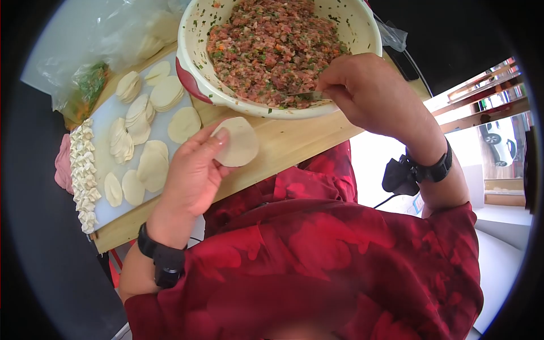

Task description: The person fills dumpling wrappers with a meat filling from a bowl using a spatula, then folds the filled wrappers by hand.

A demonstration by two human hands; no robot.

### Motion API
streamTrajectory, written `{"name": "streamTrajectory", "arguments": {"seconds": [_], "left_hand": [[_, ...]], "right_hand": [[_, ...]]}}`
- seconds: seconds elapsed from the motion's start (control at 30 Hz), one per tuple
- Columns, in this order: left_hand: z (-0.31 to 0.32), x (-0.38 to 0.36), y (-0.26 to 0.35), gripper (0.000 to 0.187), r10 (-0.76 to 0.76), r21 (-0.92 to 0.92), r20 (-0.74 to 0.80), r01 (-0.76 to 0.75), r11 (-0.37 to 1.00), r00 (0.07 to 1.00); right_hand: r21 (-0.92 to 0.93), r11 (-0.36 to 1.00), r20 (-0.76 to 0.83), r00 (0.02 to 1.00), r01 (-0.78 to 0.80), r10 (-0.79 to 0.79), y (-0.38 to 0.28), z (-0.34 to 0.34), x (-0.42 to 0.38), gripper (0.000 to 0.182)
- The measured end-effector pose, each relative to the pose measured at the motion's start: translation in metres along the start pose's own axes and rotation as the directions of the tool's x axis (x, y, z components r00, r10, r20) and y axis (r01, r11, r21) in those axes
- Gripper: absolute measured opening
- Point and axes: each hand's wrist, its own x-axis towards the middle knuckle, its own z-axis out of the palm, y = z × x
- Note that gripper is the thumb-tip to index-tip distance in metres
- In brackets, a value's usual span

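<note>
A round dumpling wrapper (238, 143) lies across the fingers of my left hand (195, 170), thumb pressed on its edge. My right hand (362, 93) reaches over the near right rim of a large cream bowl (283, 112). Its fingers are closed on a thin metal utensil (306, 95), whose far end is down in the minced meat filling (272, 48); the shape of that end is hidden. Green and orange bits are mixed through the meat. To the left of my left hand, stacks of wrappers (153, 164) are spread on a white board (105, 187).
Several folded dumplings (85, 175) line the board's left edge. Behind them are a plastic bag (124, 34) and a bag with green and orange contents (88, 85). The wooden table's (294, 139) front edge runs close to my body. A pink cloth (63, 163) hangs at the far left.
</note>
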Motion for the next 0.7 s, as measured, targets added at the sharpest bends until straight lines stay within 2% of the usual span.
{"name": "streamTrajectory", "arguments": {"seconds": [0.13, 0.2, 0.27, 0.3, 0.43, 0.5, 0.6, 0.7], "left_hand": [[0.012, 0.006, -0.016, 0.028, -0.098, -0.109, 0.100, 0.109, 0.988, 0.990], [0.023, 0.004, -0.016, 0.025, -0.103, -0.158, 0.097, 0.117, 0.980, 0.990], [0.020, 0.009, -0.022, 0.035, -0.085, -0.190, 0.116, 0.106, 0.976, 0.990], [0.022, 0.009, -0.022, 0.035, -0.084, -0.192, 0.110, 0.104, 0.976, 0.990], [0.029, 0.008, -0.017, 0.037, -0.072, -0.247, 0.137, 0.104, 0.963, 0.988], [0.031, 0.006, -0.015, 0.038, -0.073, -0.260, 0.149, 0.110, 0.959, 0.986], [0.034, 0.003, -0.013, 0.039, -0.069, -0.263, 0.188, 0.118, 0.958, 0.980], [0.034, 0.003, -0.013, 0.038, -0.078, -0.275, 0.149, 0.117, 0.954, 0.986]], "right_hand": [[0.089, 0.996, -0.025, 0.999, -0.028, 0.030, -0.002, -0.002, -0.003, 0.009], [0.174, 0.984, -0.024, 0.998, -0.045, 0.050, -0.001, -0.004, -0.004, 0.010], [0.238, 0.967, -0.007, 0.996, -0.086, 0.090, -0.003, -0.003, -0.005, 0.011], [0.299, 0.945, 0.012, 0.991, -0.130, 0.133, -0.004, -0.002, -0.006, 0.012], [0.344, 0.917, 0.057, 0.980, -0.200, 0.193, -0.006, -0.001, -0.008, 0.012], [0.513, 0.819, 0.084, 0.964, -0.258, 0.251, -0.001, 0.007, -0.011, 0.013], [0.623, 0.738, 0.088, 0.961, -0.259, 0.263, 0.004, 0.012, -0.013, 0.013], [0.612, 0.723, 0.148, 0.945, -0.320, 0.293, -0.007, 0.003, -0.012, 0.012]]}}
